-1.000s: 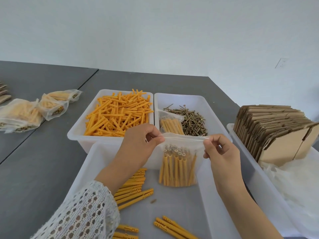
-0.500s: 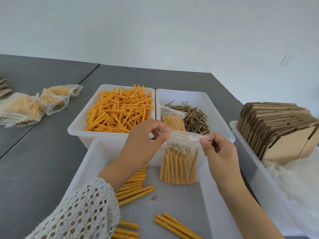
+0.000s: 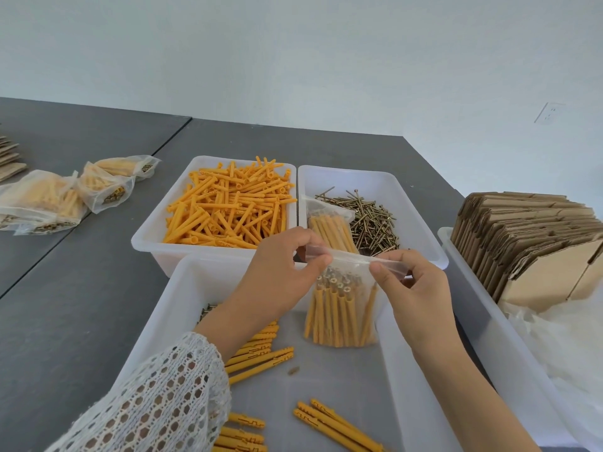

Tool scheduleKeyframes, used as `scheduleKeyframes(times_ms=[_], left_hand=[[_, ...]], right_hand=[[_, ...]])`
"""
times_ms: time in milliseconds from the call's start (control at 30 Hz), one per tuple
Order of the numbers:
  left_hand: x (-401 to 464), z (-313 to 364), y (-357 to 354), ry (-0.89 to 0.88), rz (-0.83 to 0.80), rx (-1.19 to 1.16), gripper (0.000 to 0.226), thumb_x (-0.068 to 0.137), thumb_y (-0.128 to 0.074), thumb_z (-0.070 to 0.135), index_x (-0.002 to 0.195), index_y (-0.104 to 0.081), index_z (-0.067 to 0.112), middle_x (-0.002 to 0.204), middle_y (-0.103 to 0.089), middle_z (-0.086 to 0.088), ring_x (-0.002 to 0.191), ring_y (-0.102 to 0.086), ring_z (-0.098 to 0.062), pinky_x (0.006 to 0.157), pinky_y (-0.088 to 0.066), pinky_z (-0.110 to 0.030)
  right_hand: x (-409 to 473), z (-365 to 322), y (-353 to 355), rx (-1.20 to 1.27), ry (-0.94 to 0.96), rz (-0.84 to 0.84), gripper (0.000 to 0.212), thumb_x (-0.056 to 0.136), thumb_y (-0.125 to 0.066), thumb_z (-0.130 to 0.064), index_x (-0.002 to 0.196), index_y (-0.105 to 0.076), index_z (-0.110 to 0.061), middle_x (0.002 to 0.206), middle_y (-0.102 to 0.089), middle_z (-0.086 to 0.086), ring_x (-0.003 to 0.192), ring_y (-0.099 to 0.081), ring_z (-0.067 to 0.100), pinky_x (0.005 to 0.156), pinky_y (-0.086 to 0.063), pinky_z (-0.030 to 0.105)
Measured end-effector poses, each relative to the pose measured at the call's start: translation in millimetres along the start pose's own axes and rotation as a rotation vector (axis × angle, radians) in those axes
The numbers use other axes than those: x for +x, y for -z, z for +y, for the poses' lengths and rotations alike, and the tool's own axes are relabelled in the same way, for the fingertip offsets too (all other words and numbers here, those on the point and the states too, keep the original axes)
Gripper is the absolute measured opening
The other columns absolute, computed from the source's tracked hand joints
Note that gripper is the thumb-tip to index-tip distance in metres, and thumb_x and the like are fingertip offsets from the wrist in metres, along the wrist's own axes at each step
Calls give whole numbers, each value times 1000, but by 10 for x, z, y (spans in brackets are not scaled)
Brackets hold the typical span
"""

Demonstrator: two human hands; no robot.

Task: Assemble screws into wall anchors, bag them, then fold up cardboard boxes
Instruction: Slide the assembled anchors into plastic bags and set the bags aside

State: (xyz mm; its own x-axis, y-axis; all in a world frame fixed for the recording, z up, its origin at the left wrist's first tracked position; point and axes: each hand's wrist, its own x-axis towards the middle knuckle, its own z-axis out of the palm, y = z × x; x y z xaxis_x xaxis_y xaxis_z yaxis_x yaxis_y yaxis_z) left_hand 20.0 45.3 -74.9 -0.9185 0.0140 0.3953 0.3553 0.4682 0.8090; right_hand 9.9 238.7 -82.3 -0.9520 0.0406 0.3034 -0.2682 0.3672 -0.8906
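A clear plastic bag [image 3: 342, 308] holding several orange anchors with screws in them hangs upright over the near white bin [image 3: 182, 308]. My left hand [image 3: 277, 272] pinches the bag's top strip at its left end. My right hand [image 3: 411, 288] pinches the same strip at its right end. Loose assembled anchors [image 3: 261, 360] lie on the bin floor below the hands. Behind stand a bin of orange anchors [image 3: 228, 207] and a bin of screws [image 3: 368, 220], where another filled bag [image 3: 329, 230] lies.
Several filled bags [image 3: 65, 194] lie on the grey table at the left. A stack of flat cardboard boxes [image 3: 528, 239] stands in a white bin [image 3: 470, 288] at the right, above crumpled plastic [image 3: 567, 347]. More cardboard [image 3: 8, 158] shows at the far left edge.
My right hand slid left along the bag's top strip, closer to the left hand. The camera tilted up slightly.
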Motion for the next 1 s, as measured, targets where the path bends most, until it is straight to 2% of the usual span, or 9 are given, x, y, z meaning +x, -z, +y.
scheduleKeyframes(times_ms=[133, 200, 300, 433, 533, 633, 733, 833, 1000], left_hand=[[-14, 40, -33, -46, -32, -4, 7, 88, -74, 23, 90, -72, 30, 89, -68, 17, 94, -59, -1, 77, -37, -6], [-22, 57, -66, -115, -18, 38, 7, 86, -75, 23, 90, -74, 28, 87, -67, 17, 94, -59, -7, 83, -41, -17], [-28, 65, -94, -205, 0, 67, 4, 86, -74, 21, 88, -75, 25, 84, -66, 16, 91, -57, -10, 82, -44, -27], [-28, 48, -109, -273, -7, 147, 5, 87, -72, 20, 86, -71, 24, 83, -62, 18, 88, -54, -3, 81, -44, -34], [-36, 40, -110, -321, -9, 232, 5, 89, -68, 19, 87, -66, 23, 82, -54, 20, 84, -45, 1, 79, -40, -31], [-48, 61, -117, -379, 29, 299, 6, 92, -63, 20, 86, -63, 18, 82, -47, 19, 81, -40, -4, 74, -40, -33], [-46, 112, -128, -430, 43, 342, 17, 94, -52, 27, 84, -60, 16, 82, -44, 17, 79, -41, -9, 71, -39, -33], [-47, 151, -140, -457, 63, 368, 19, 95, -51, 28, 84, -61, 15, 82, -46, 16, 79, -46, -12, 70, -41, -35], [-37, 170, -126, -481, 61, 477, 12, 95, -57, 30, 89, -64, 22, 86, -59, 15, 87, -49, -12, 74, -38, -33]], right_hand=[[-34, -50, -7, -44, 84, -42, 7, 89, -68, -12, 87, -68, -19, 83, -64, -3, 71, -52, 0, 63, -37, 8], [-64, -89, -18, -89, 148, -55, 6, 88, -68, -10, 85, -67, -16, 83, -62, -3, 78, -53, 4, 67, -35, 6], [-100, -134, -25, -136, 210, -54, 10, 87, -69, -12, 80, -64, -17, 82, -60, -4, 84, -53, 8, 70, -32, 5], [-146, -177, -53, -163, 247, -43, 6, 85, -71, -18, 80, -68, -20, 82, -60, -8, 88, -53, 9, 74, -36, 10], [-168, -207, -91, -231, 315, -28, 3, 84, -72, -17, 83, -70, -18, 83, -59, -7, 88, -52, 12, 78, -42, 28], [-185, -228, -105, -257, 365, -8, 7, 83, -74, -13, 83, -69, -17, 82, -58, -6, 88, -53, 15, 77, -46, 39], [-206, -235, -99, -249, 391, 16, 11, 83, -74, -9, 82, -67, -17, 81, -57, -6, 86, -52, 14, 76, -46, 43], [-215, -227, -81, -241, 398, 44, 14, 83, -74, -6, 82, -66, -17, 81, -57, -6, 86, -54, 15, 76, -47, 46], [-199, -216, -48, -188, 317, 95, 13, 83, -72, -5, 83, -66, -17, 83, -60, -9, 87, -55, 11, 78, -48, 39]])
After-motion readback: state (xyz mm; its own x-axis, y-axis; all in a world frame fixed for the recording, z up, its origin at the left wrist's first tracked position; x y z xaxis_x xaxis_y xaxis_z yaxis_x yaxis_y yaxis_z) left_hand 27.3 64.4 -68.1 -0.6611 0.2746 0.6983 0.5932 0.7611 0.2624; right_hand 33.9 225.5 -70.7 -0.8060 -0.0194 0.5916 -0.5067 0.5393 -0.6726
